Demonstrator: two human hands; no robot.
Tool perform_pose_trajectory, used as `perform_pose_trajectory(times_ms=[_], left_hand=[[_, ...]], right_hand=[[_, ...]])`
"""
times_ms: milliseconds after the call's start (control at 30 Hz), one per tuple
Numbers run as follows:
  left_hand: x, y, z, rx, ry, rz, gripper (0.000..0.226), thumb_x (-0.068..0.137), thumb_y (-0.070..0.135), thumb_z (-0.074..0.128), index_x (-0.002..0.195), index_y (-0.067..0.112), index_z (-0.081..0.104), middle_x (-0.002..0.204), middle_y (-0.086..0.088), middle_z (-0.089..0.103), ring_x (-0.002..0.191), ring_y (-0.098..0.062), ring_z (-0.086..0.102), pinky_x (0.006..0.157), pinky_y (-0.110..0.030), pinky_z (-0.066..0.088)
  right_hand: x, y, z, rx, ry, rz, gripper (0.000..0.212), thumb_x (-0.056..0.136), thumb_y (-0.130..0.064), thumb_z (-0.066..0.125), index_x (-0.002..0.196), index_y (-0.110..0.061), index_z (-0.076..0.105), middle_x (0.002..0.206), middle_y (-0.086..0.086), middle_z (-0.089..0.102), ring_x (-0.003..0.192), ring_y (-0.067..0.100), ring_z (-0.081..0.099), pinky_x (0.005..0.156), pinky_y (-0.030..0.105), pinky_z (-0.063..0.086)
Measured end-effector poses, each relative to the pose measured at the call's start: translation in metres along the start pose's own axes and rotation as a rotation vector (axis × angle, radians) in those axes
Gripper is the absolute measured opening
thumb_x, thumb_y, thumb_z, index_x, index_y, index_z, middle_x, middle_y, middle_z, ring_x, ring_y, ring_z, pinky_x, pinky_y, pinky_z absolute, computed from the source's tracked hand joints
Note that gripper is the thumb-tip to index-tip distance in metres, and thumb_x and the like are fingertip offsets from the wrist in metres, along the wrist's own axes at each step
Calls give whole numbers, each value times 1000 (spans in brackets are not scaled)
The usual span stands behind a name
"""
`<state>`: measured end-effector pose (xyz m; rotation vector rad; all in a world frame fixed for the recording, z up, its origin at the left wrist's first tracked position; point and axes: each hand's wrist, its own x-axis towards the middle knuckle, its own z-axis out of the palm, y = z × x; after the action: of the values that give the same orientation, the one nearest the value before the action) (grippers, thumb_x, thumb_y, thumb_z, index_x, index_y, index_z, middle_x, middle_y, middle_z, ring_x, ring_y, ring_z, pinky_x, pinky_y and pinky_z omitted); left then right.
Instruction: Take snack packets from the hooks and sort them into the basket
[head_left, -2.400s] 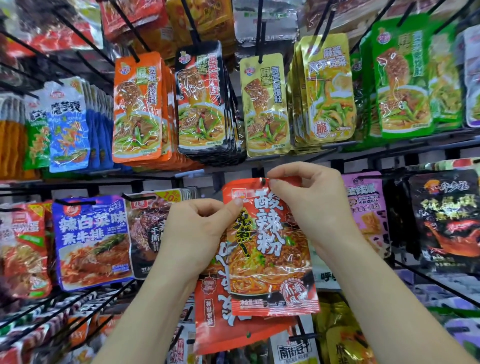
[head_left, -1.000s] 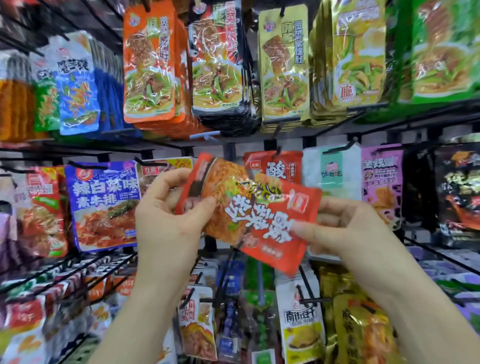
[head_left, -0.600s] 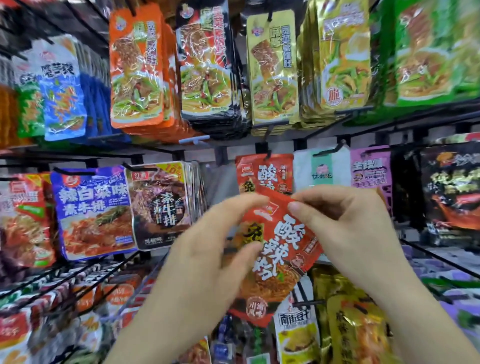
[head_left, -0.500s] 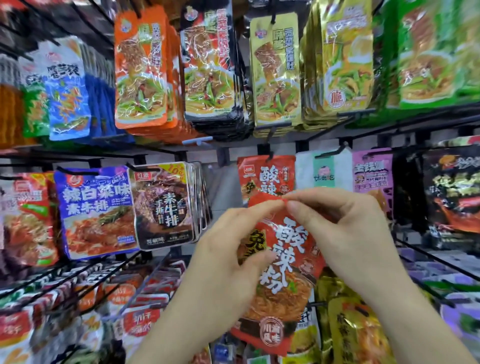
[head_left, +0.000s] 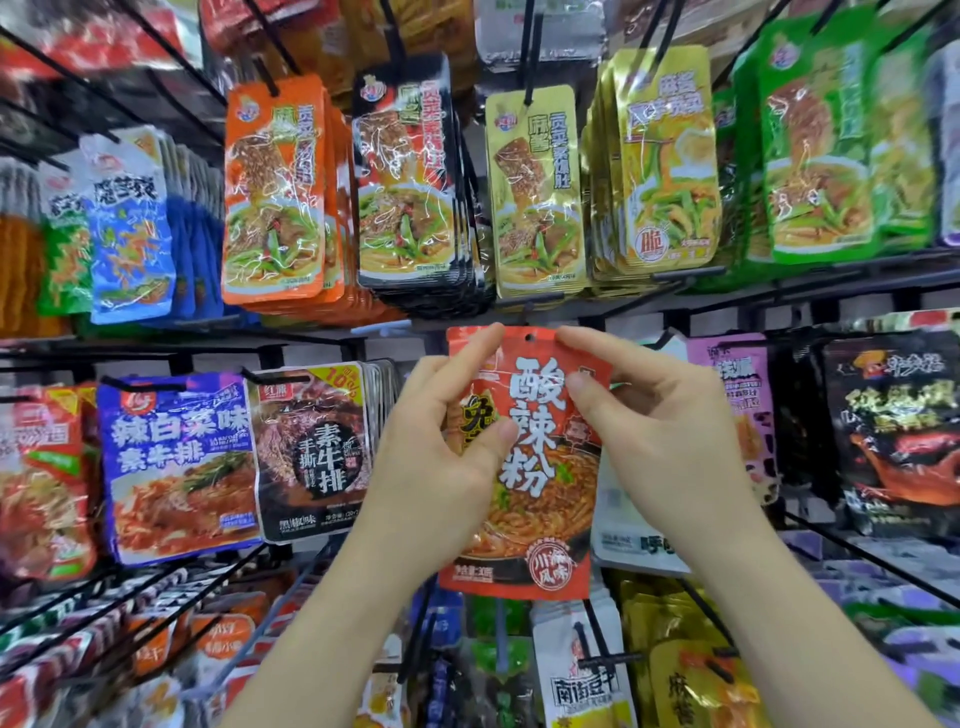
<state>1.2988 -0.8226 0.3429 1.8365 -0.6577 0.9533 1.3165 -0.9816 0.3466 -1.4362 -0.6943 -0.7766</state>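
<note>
Head view, left hand (head_left: 441, 467) and right hand (head_left: 660, 431) both pinching upright red snack packet (head_left: 540, 499), hooks (head_left: 529, 62) hung with other packets (head_left: 405, 171)

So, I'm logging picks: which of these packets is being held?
The red noodle packet, pinched near its top by left hand and right hand; the others hang untouched.

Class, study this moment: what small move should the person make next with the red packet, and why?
Probably draw the red packet straight back towards the body. The left hand and right hand pinch its upper part and hold it upright. Whether a hook passes through its hang hole cannot be told, so pulling straight back is the safest move.
</note>
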Motion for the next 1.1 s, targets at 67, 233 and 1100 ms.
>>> perform_pose_trajectory(times_ms=[67,233,1100], left_hand=[[-1,0,0,14,-11,17,63,79,20,62,136,42,47,109,6,56,100,-15,60,92,-45,51],[0,-5,-1,48,-35,-5,64,78,26,62,140,37,46,113,7,57,100,-17,59,93,-44,50],[14,-58,33,462,-76,-247,90,87,23,69,143,55,6,129,-5,47,105,-26,59,90,-42,50]], right_hand=[[-1,1,0,-10,5,11,29,91,-8,63,110,-29,71,89,-10,75,81,7,71,68,32,61],[0,7,-1,-115,-8,26,29,92,-13,62,116,-28,70,84,-2,75,80,22,70,69,48,59],[3,39,-27,-799,-336,43,82,90,-37,61,149,-42,4,70,-5,65,68,16,63,67,40,54]])
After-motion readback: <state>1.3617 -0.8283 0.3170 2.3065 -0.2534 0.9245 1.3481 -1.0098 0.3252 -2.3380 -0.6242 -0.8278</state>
